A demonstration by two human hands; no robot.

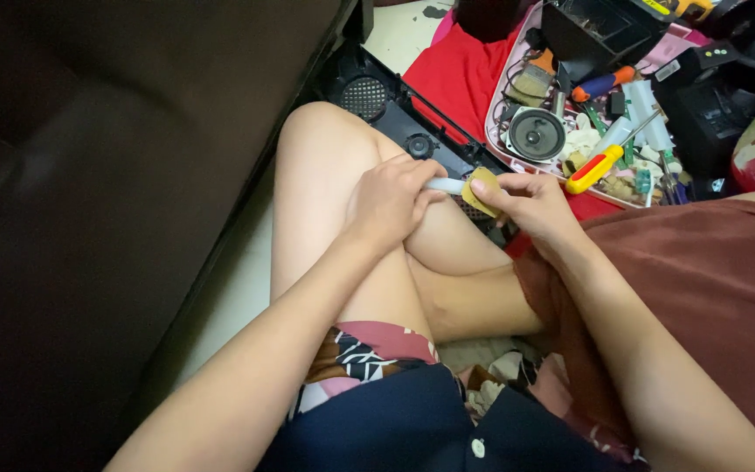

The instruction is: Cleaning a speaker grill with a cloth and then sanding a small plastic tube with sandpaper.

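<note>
Above the bent knee, the left hand (388, 203) is closing around a thin white stick (447, 185), and the right hand (530, 203) is pinching its small yellow flat piece (481, 190). The piece might snap off if twisted hard.

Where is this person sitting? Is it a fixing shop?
Probably a home repair corner on the floor. A tray beside the knees holds a loose speaker, a yellow-handled screwdriver and small parts, and the hands work a small white piece.
</note>
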